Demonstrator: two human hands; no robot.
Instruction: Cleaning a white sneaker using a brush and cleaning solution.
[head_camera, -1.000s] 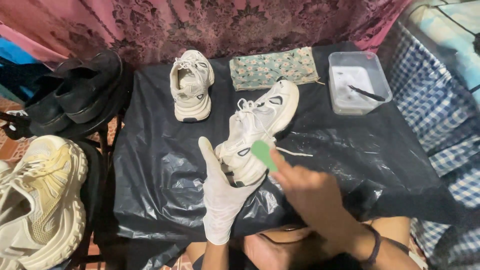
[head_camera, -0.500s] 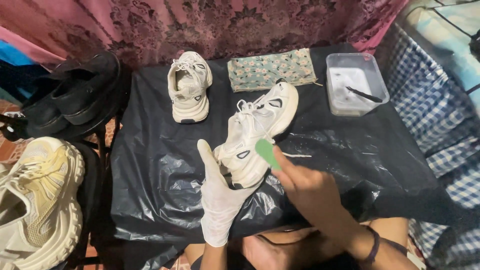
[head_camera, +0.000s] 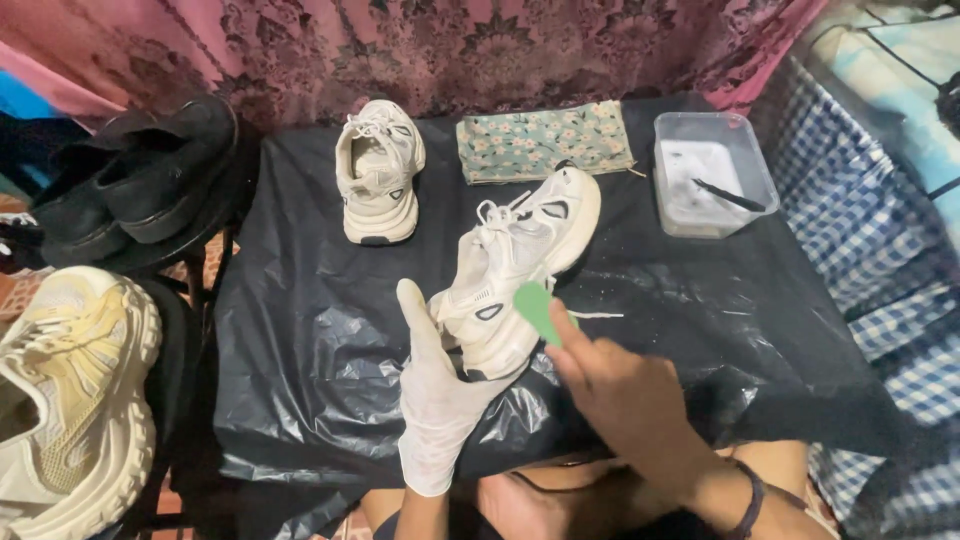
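Note:
My left hand (head_camera: 432, 392), in a white glove, grips the heel end of a white sneaker (head_camera: 518, 268) that lies tilted on the black plastic sheet (head_camera: 300, 350). My bare right hand (head_camera: 620, 390) holds a small green brush (head_camera: 538, 310) against the sneaker's side near the heel. A second white sneaker (head_camera: 378, 170) stands upright farther back on the sheet, apart from both hands.
A folded floral cloth (head_camera: 545, 140) lies at the back. A clear plastic tub (head_camera: 712, 175) with whitish liquid and a dark stick sits back right. Black shoes (head_camera: 140, 180) and a cream sneaker (head_camera: 70, 390) are at left. Blue checked fabric (head_camera: 880, 230) lies right.
The view has shifted slightly. Both hands stay on the sneaker; the green brush has moved a little along its side.

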